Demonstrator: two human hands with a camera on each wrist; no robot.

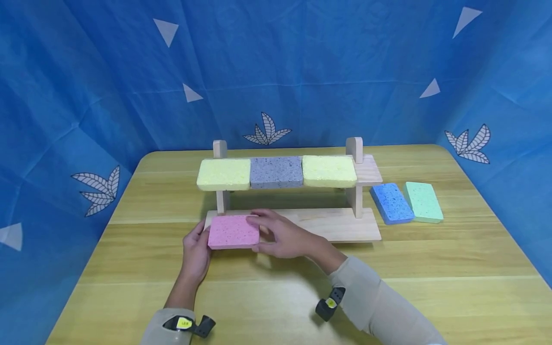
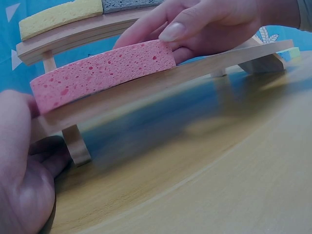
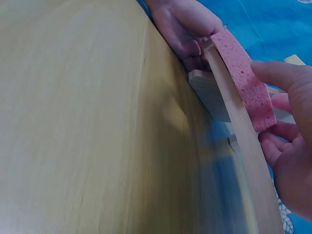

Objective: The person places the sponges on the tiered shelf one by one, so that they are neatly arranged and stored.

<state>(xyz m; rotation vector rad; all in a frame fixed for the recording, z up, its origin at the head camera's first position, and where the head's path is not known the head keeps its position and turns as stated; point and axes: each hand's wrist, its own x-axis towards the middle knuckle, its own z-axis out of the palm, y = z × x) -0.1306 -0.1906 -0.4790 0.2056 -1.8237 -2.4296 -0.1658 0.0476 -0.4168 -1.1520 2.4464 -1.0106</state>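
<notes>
A pink sponge lies flat at the left end of the lower board of a two-tier wooden rack. My right hand pinches its right end, thumb at the front edge and fingers toward the back. At the rack's left end is my left hand. The left wrist view shows that hand's thumb side by the sponge's left end, its fingers reaching under the board. On the upper board, a grey sponge sits between a yellow sponge on the left and another yellow sponge on the right.
Right of the rack, a blue sponge and a green sponge lie touching on the wooden table. Rack uprights rise above the upper board. A blue patterned cloth hangs behind the table.
</notes>
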